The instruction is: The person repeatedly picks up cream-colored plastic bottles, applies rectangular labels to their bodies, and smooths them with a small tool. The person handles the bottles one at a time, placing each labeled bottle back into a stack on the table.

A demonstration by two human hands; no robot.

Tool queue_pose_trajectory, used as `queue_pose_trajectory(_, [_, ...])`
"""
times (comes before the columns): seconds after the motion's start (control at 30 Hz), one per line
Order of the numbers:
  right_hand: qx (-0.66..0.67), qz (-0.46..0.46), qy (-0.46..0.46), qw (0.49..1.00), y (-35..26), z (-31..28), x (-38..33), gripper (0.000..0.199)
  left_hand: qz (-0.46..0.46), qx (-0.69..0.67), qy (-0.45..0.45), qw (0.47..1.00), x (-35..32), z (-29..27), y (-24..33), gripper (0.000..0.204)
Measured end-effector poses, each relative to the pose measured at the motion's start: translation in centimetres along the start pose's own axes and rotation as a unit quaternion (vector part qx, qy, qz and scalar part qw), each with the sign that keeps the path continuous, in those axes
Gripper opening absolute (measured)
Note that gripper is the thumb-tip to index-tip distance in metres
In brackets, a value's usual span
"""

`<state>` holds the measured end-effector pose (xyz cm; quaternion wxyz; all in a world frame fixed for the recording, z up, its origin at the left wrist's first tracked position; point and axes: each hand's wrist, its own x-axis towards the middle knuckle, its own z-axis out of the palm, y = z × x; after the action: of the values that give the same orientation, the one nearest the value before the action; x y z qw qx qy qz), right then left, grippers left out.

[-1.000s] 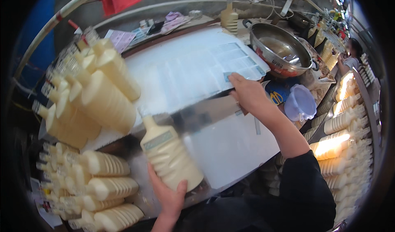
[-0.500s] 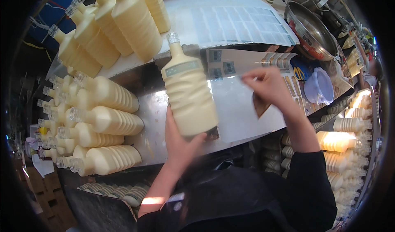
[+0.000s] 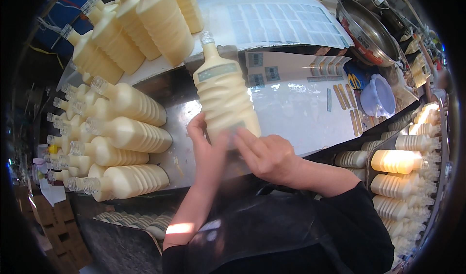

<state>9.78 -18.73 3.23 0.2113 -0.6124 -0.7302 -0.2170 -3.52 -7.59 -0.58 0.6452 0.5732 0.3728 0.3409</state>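
Note:
A cream-coloured ribbed plastic bottle (image 3: pixel 222 90) with a clear cap stands upright in front of me over the shiny metal table (image 3: pixel 291 113). My left hand (image 3: pixel 206 147) grips its lower left side. My right hand (image 3: pixel 264 155) lies against the lower front of the bottle with fingers flat, pressing a small label there. A small greenish label sits on the bottle's shoulder. Sheets of small stickers (image 3: pixel 279 24) lie on the white board behind the bottle.
Stacks of same cream bottles lie on their sides at left (image 3: pixel 116 143) and upper left (image 3: pixel 145 26), and more fill racks at right (image 3: pixel 403 162). A metal bowl (image 3: pixel 366 33) and a clear plastic cup (image 3: pixel 378 96) sit at the upper right.
My left hand lifted the bottle upright and drew it close. My right hand came off the sticker sheet and now presses against the bottle's lower front.

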Motion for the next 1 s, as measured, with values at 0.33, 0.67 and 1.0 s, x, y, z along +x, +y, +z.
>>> queue_pose_trajectory(0.33, [0.221, 0.221, -0.018, 0.95, 1.2, -1.1, -1.3, 0.03, 0.056, -0.056, 0.004, 0.997, -0.1, -0.3, -1.5, 0.063])
queue_pose_trajectory(0.67, [0.473, 0.492, -0.128, 0.719, 2.9, 2.9, -0.2, 0.072, 0.088, 0.051, 0.013, 0.995, -1.2, 0.9, -1.3, 0.07])
queue_pose_trajectory(1.0, [0.48, 0.482, -0.145, 0.719, 3.6, 2.5, -0.2, 0.063, 0.069, -0.019, 0.039, 0.997, -0.7, 0.9, -2.0, 0.068])
